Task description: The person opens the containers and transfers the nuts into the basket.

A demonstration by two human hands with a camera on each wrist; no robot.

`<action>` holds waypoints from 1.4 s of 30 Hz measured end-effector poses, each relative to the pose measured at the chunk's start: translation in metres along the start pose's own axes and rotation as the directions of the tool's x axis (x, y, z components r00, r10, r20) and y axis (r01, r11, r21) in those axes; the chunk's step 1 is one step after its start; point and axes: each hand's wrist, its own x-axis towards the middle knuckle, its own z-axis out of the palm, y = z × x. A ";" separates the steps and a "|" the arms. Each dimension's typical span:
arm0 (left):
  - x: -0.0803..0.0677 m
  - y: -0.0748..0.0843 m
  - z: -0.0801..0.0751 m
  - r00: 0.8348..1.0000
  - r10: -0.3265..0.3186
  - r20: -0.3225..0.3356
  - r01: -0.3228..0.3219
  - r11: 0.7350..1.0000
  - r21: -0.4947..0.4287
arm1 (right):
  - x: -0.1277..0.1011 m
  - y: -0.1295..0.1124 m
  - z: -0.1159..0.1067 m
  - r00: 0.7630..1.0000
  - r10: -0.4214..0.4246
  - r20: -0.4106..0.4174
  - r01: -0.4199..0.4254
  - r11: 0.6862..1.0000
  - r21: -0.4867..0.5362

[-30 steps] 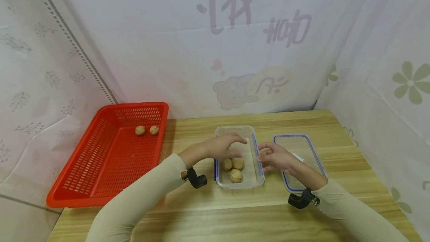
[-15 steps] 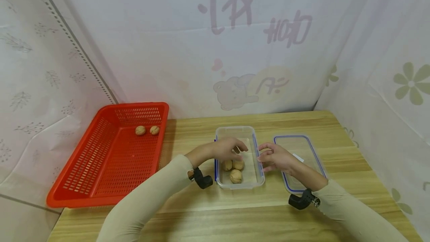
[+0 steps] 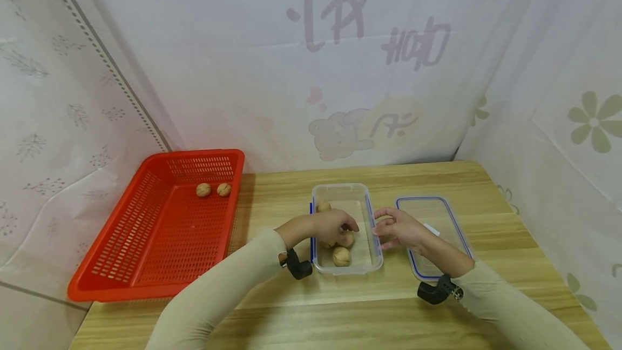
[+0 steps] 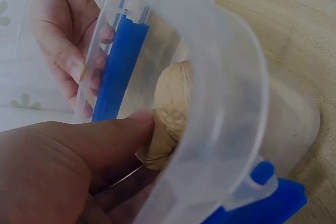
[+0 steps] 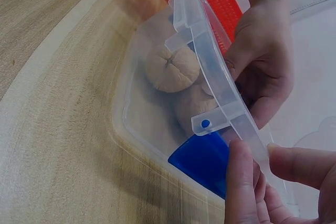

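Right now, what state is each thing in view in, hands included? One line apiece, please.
Box: open, upright, walnuts inside
Lid: off, lying on the table
Blue clip: unfastened
Basket: open-topped, holding two walnuts
Box walnuts: in their shells
Left hand: inside the box, fingers curled, thumb against a walnut
Right hand: holding the box's right wall

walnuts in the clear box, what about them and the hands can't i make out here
Head view: the left hand covers some walnuts in the clear box, so their exact number is uncertain.
Left wrist view: the cloudy box wall and the walnuts hide the left fingertips, leaving the grip unclear.
Right wrist view: frame edges cut off the right hand.
Head view: any print on the white label is too small.
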 end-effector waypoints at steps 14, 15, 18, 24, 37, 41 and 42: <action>0.000 -0.001 0.001 1.000 0.004 0.029 -0.004 1.000 0.006 | 0.000 0.001 0.000 1.000 -0.008 0.014 0.008 1.000 0.008; 0.000 -0.001 0.001 1.000 0.001 0.028 -0.001 1.000 0.002 | 0.000 0.002 0.000 1.000 -0.008 0.014 0.008 1.000 0.008; -0.001 0.000 0.002 1.000 -0.010 0.029 0.010 1.000 -0.002 | 0.000 0.002 0.000 1.000 -0.007 0.011 0.007 1.000 0.006; -0.001 0.000 0.003 1.000 -0.012 0.025 0.012 1.000 -0.012 | 0.001 0.002 0.000 1.000 -0.005 0.008 0.005 1.000 0.004; -0.001 -0.001 -0.004 1.000 0.025 -0.007 -0.026 0.994 -0.104 | 0.000 0.001 0.000 1.000 -0.004 0.007 0.004 1.000 0.002; 0.000 -0.002 -0.006 0.998 0.061 -0.029 -0.064 0.993 -0.103 | 0.000 0.001 -0.001 1.000 -0.003 0.013 0.003 1.000 -0.001; 0.000 -0.002 -0.007 0.997 0.071 -0.035 -0.074 0.992 -0.098 | 0.000 0.001 -0.001 1.000 -0.002 0.013 0.002 1.000 0.000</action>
